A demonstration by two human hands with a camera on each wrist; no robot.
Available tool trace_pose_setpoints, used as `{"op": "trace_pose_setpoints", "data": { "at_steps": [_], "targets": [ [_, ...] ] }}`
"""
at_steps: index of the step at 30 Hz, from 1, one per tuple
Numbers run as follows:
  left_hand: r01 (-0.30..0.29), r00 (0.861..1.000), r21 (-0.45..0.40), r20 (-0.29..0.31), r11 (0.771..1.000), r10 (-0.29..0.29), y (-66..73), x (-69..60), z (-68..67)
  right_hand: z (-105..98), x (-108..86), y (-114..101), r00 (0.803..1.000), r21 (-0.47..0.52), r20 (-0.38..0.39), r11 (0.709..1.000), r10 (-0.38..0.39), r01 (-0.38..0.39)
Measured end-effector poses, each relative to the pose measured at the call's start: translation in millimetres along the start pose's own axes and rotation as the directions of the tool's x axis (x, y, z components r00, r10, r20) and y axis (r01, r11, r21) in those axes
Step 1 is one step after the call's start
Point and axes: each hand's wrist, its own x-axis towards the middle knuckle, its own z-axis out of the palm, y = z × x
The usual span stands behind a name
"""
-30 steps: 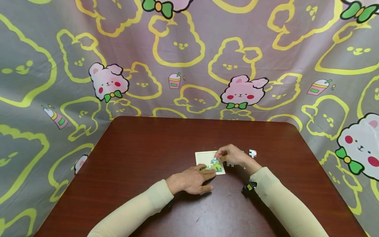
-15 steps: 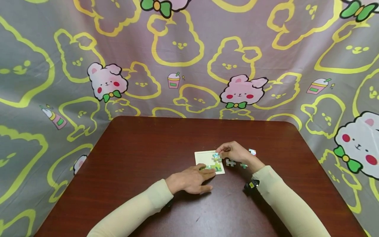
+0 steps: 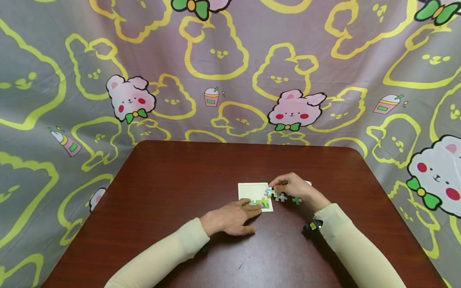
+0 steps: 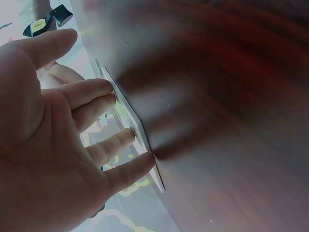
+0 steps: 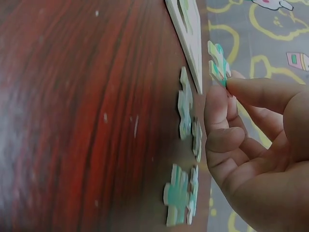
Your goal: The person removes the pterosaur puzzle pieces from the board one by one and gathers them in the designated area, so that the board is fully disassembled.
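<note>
A pale, square puzzle board (image 3: 247,189) lies on the table. Green puzzle pieces (image 3: 265,203) are set along its near side, partly covered by fingers. My left hand (image 3: 231,218) rests its extended fingertips on the board's near edge; in the left wrist view the fingers are spread. Between thumb and index finger, my right hand (image 3: 294,187) pinches a blue-and-green puzzle piece (image 5: 219,62), raised off the table near the board's right edge. Beneath and beside that hand lie several loose pieces, including a greyish one (image 3: 281,197) and a green one (image 3: 297,201).
The dark red-brown table (image 3: 187,172) extends around the board on all sides. Behind it hangs a grey curtain (image 3: 230,64) with rabbit and yellow outline prints. A black wrist camera (image 3: 312,226) sits under the right sleeve cuff.
My right hand has moved rightward from over the board, carrying the puzzle piece to the board's right edge. That uncovers more of the board. My left hand stays nearly still.
</note>
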Motion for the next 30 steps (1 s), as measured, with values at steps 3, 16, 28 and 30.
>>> {"op": "trace_pose_setpoints", "data": {
  "at_steps": [3, 16, 28, 30],
  "targets": [
    [0.0, 1.0, 0.007, -0.005, 1.0, 0.0, -0.3, -1.0, -0.4, -3.8, -3.0, 0.8, 1.0, -0.03, -0.006, 1.0, 0.007, -0.007],
    [-0.013, 0.995, 0.029, -0.097, 0.999, 0.016, -11.2, -3.1, 0.0, -14.9, -13.2, 12.3, 1.0, -0.045, -0.01, 0.999, -0.02, 0.02],
    [0.112, 0.98, -0.052, -0.158, 0.992, -0.119, -27.3, -4.0, -3.4, -25.2, -24.4, 15.5, 1.0, -0.031, -0.009, 0.999, 0.026, -0.026],
    [0.141, 0.975, -0.053, -0.165, 0.989, -0.148, -29.7, -3.0, -3.0, -26.6, -25.1, 19.0, 1.0, -0.035, -0.01, 0.999, 0.027, -0.028]
  ]
}}
